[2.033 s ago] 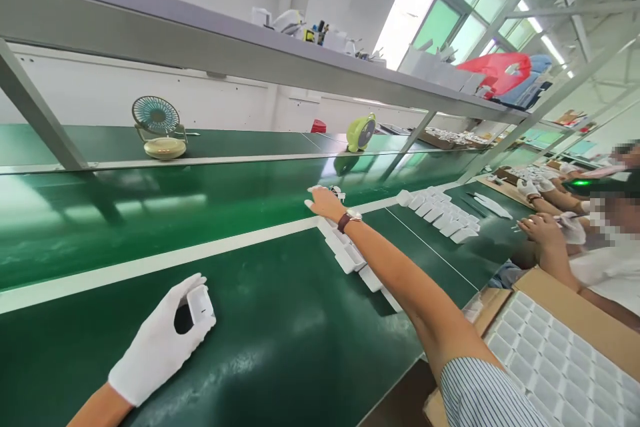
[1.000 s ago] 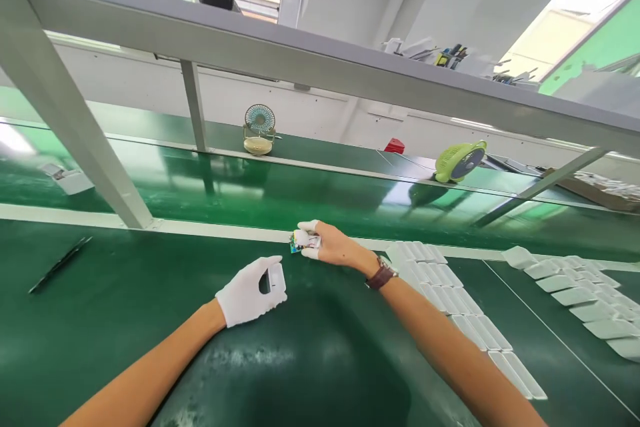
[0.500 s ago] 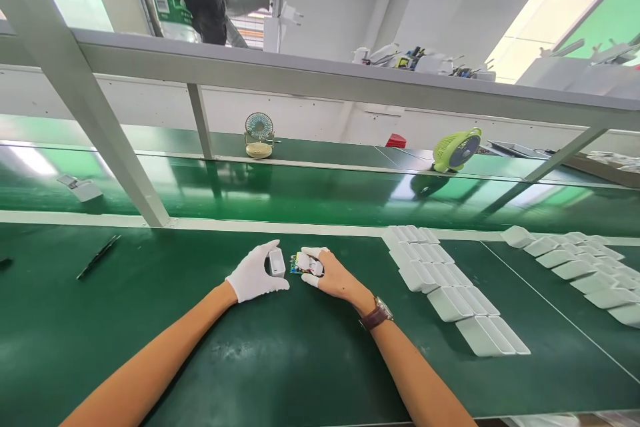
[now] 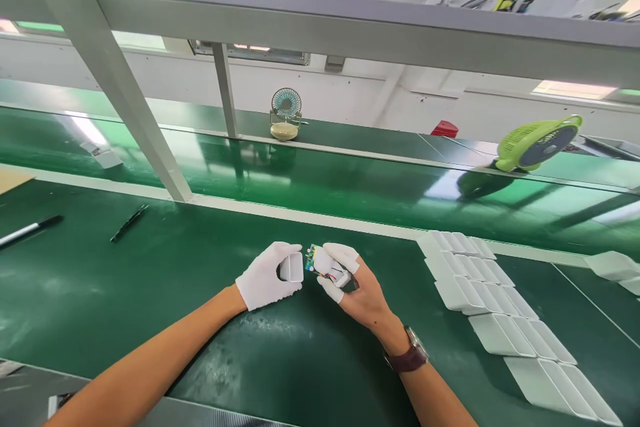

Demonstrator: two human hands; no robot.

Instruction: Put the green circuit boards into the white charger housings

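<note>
My left hand (image 4: 267,277), in a white glove, grips a small white plastic housing (image 4: 295,267) whose hollow end faces right. Close by on the right, my right hand (image 4: 353,283) pinches a circuit board assembly (image 4: 323,260) between finger and thumb, both covered in white. The green board with its small parts points left at the housing's opening, a narrow gap apart. A round white piece, a white block and a red wire show on the assembly. Part of the assembly is hidden by my fingers.
Rows of white open housings (image 4: 485,283) stand on the green table (image 4: 280,360) to the right. Black tweezers (image 4: 129,223) and a pen (image 4: 30,232) lie at left. A slanted metal post (image 4: 127,93) rises behind; a green fan (image 4: 537,143) and a small fan (image 4: 286,113) stand beyond.
The view has shifted left and down, closer to the table. The housing's open end now shows more toward me, and the circuit board assembly is tilted, its left end raised.
</note>
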